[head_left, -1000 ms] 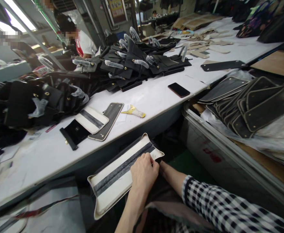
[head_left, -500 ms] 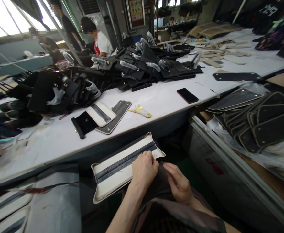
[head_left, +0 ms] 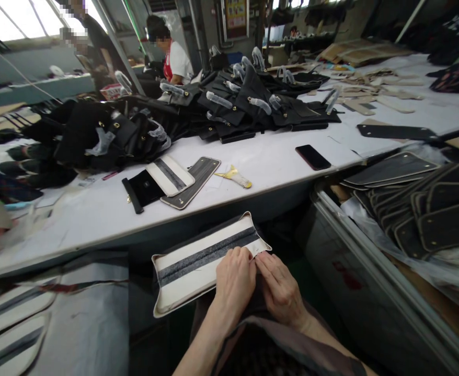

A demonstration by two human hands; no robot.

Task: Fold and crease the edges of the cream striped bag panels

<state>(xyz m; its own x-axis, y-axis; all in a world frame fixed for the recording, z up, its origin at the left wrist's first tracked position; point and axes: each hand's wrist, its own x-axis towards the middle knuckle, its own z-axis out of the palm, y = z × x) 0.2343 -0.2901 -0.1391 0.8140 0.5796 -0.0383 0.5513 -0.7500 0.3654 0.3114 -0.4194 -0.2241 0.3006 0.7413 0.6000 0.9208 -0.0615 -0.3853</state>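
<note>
A cream panel with a dark grey centre stripe (head_left: 190, 263) lies across my lap, below the table's front edge. My left hand (head_left: 235, 279) rests on its right end with fingers curled over the panel. My right hand (head_left: 280, 287) sits beside it, fingertips pinched at the panel's right corner and touching the left hand. What lies under the fingertips is hidden.
The white table (head_left: 96, 219) holds a similar cream panel (head_left: 170, 175), a grey panel (head_left: 192, 183), a black pouch (head_left: 141, 193), a yellow tool (head_left: 235, 176), a phone (head_left: 313, 156) and heaps of black bags (head_left: 229, 104). A bin of dark panels (head_left: 413, 198) stands right. A person in white (head_left: 176, 60) works far off.
My right hand has come up from under the panel and closed in on its right corner beside my left hand. The view has shifted slightly right and up.
</note>
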